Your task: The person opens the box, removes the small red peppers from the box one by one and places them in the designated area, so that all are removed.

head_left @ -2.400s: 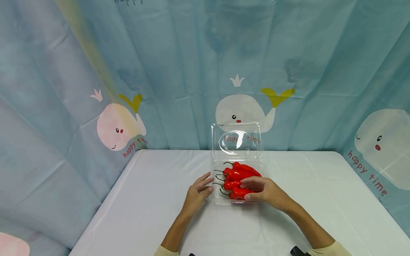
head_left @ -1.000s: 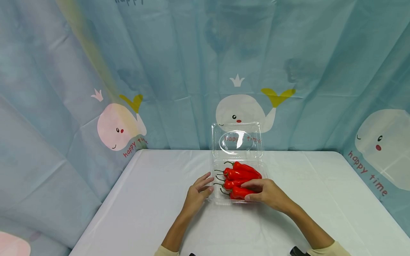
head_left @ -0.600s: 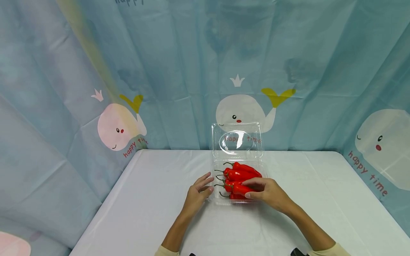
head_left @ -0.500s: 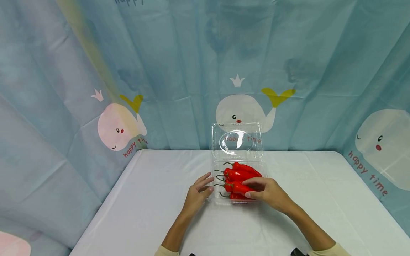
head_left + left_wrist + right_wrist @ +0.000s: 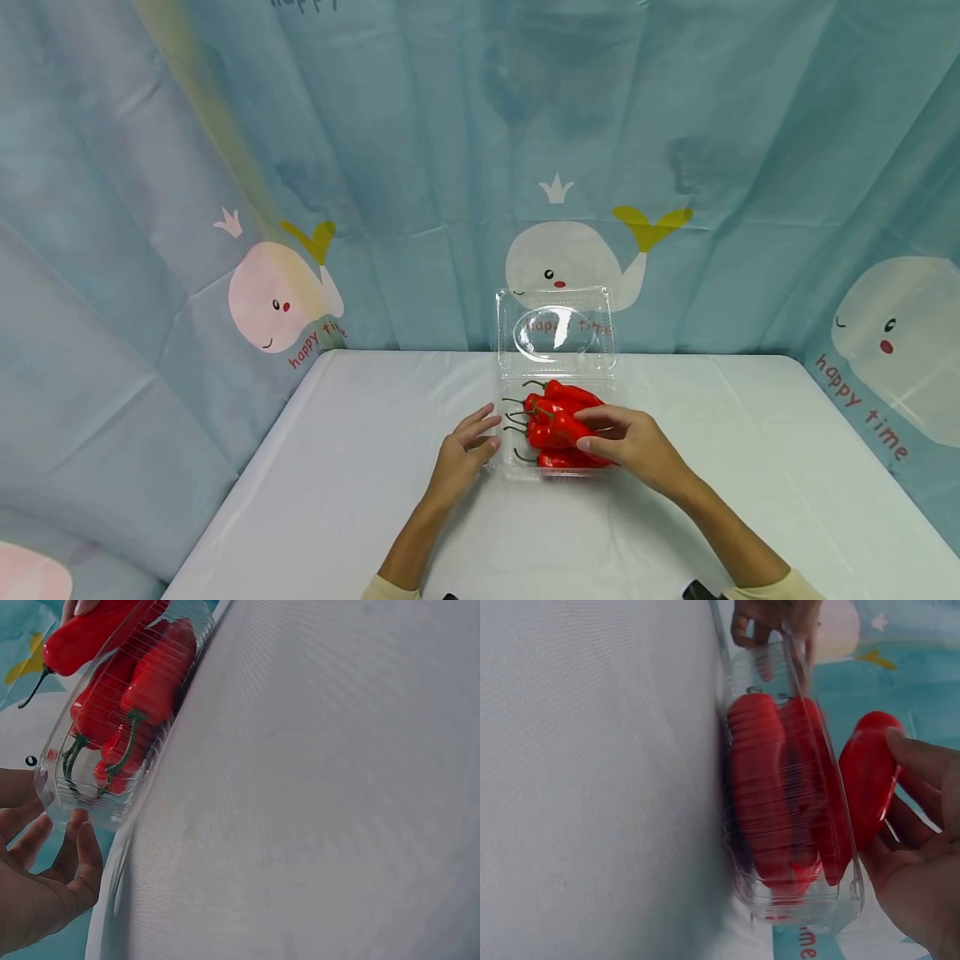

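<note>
A clear plastic clamshell box [image 5: 517, 475] holds several red peppers [image 5: 573, 460] with green stems, laid side by side, stems to the left. Thumb and fingers of my right hand [image 5: 633, 442] pinch one red pepper [image 5: 870, 776], raised above the box rim and overlapping the others in the head view. Its stem end points left and hangs over the rim side in the left wrist view. My left hand [image 5: 457, 458] rests at the box's left end, fingers spread and relaxed, fingertips right at the plastic wall [image 5: 112, 814].
The box's hinged lid [image 5: 517, 358] stands upright at the back, near the blue curtain [image 5: 420, 283] printed with whales. A white cloth [image 5: 360, 500] covers the table, whose back edge meets the curtain.
My right hand has taken a pepper from the front of the box, lifted it and moved it slightly back over the others. My left hand has stayed put.
</note>
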{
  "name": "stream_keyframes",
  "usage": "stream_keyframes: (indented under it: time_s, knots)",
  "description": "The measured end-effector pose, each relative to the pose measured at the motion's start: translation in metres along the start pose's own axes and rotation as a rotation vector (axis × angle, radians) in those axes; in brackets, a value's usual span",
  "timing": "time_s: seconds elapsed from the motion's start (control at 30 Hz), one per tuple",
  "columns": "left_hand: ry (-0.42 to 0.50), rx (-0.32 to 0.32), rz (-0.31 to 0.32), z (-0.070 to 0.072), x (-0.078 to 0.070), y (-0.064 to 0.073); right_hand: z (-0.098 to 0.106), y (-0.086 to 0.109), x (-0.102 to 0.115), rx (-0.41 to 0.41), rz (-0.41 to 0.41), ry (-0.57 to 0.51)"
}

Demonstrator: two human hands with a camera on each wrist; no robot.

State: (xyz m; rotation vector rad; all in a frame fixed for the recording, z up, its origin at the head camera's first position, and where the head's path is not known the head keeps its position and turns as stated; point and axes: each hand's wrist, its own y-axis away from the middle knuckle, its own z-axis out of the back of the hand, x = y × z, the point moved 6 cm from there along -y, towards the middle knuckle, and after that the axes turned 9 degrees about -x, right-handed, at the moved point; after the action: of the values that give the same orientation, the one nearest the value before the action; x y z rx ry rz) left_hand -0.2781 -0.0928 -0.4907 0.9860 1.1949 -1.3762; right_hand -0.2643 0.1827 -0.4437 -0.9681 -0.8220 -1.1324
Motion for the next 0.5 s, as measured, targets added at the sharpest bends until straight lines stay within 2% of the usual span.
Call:
stream_keyframes:
  time_s: [0.23,0.5]
  knots:
    - [-0.008,0.005,-0.007,0.0,0.001,0.0,0.008,-0.002,0.006,-0.062,0.015,-0.004]
    - [-0.006,0.004,-0.008,0.0,0.0,0.001,0.015,-0.002,0.011,-0.097,0.04,-0.016]
